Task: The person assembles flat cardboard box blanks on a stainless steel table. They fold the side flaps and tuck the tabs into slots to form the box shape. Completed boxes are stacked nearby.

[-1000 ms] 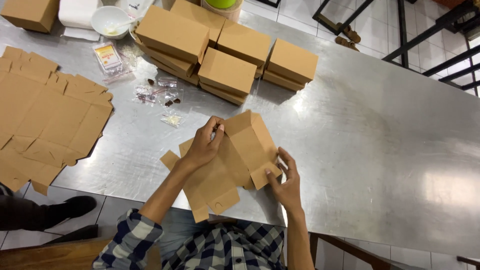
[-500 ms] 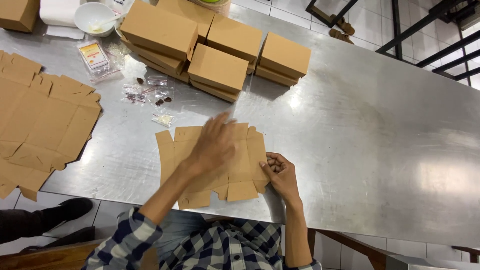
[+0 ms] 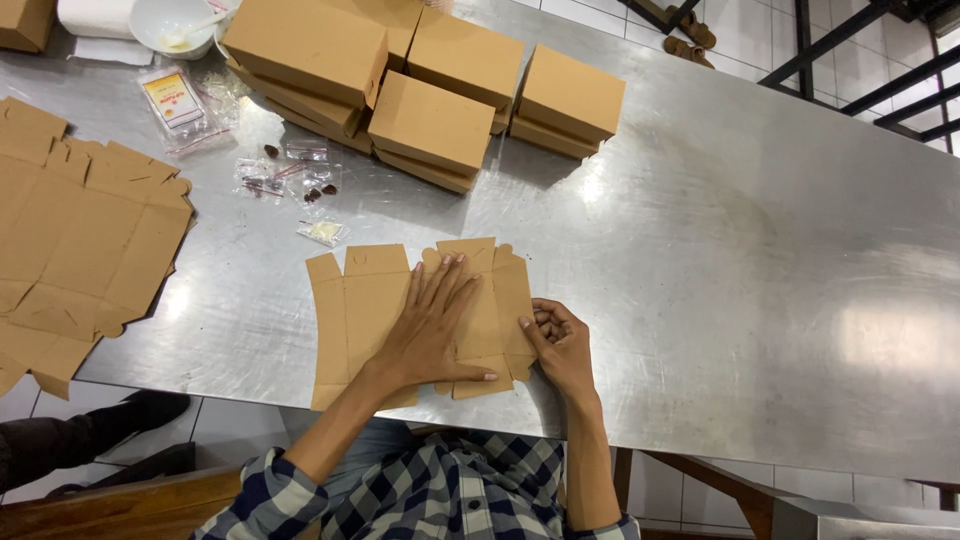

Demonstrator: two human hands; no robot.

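While the left hand (image 3: 432, 325) lies flat, fingers spread and palm down, on the brown cardboard box blank (image 3: 375, 310), nothing is actually clasped in it; it just presses. Right hand (image 3: 560, 338) sits at the blank's right edge, fingers curled onto the side flap, thumb and fingertips pinching that flap's edge. Blank lies flat on the steel table (image 3: 760, 250), close to the near edge, its bottom flaps reaching almost to that edge. Both forearms come up from the near side; plaid sleeves (image 3: 440, 495) are rolled back.

Left of the blank: a stack of unfolded flat blanks (image 3: 80, 250), overhanging the table's near-left edge. Between that stack and the held blank, a bare strip of steel. Behind the blank: small clear sachets (image 3: 290, 180), 1 lying just beyond its top-left corner, not touching. Farther back, folded brown boxes (image 3: 430, 125) in a cluster, several stacked 2 high. Back-left corner: white bowl (image 3: 175, 22) and a white roll (image 3: 95, 15).

Right of the hands the tabletop is bare steel, wide open to the far right edge.
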